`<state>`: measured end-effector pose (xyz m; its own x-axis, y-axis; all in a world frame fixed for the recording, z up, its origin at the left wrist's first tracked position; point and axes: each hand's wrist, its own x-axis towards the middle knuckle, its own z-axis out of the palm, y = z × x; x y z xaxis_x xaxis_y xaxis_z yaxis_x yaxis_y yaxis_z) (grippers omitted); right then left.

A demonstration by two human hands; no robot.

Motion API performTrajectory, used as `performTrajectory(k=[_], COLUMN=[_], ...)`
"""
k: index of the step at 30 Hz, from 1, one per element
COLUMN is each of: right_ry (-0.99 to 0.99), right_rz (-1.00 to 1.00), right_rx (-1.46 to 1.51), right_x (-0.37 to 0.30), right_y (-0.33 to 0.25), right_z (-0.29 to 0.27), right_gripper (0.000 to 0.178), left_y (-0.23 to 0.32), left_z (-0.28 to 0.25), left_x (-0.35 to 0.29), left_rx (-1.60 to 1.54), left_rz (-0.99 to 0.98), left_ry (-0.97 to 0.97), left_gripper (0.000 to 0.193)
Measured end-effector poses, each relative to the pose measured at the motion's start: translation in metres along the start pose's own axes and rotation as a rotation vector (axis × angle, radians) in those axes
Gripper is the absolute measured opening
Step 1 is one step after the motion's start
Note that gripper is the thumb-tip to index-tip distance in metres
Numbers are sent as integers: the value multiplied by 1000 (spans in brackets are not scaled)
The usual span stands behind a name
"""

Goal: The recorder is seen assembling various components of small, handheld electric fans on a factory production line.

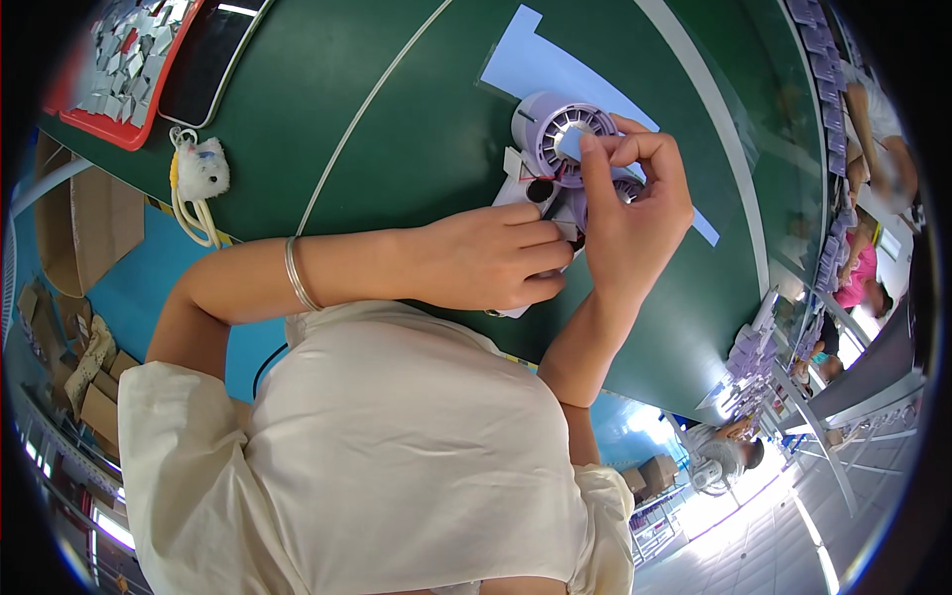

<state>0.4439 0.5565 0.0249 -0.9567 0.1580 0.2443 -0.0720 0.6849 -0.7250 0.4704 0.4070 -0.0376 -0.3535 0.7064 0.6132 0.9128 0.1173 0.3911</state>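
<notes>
The right hand [640,203] pinches 1 small pale piece [570,143] against the purple fan [534,123] on the green table [416,149], the left hand [501,256] curls nearby, its grip hidden, and this seemingly placing step calls for careful lining-up.

Frame center brightly lit; floor [759,540] washed out by glare at lower right; rim curved, corners blackened.

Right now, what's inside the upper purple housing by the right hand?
A ring of slots shows in the housing. The right hand and a pale-blue piece partly cover the middle, hiding what lies behind.
</notes>
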Motion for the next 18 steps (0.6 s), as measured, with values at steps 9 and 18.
performTrajectory(k=[9,18], right_ry=[1,18], right_rz=[-41,-67], right_rx=[-49,-140], right_x=[0,-1], right_y=[-2,-6], right_z=[1,6], right_gripper=[20,21], left_y=[0,-1], left_z=[0,0], left_x=[0,1], left_rx=[-9,4], left_rz=[2,2], left_ry=[-7,-5], left_gripper=[9,8])
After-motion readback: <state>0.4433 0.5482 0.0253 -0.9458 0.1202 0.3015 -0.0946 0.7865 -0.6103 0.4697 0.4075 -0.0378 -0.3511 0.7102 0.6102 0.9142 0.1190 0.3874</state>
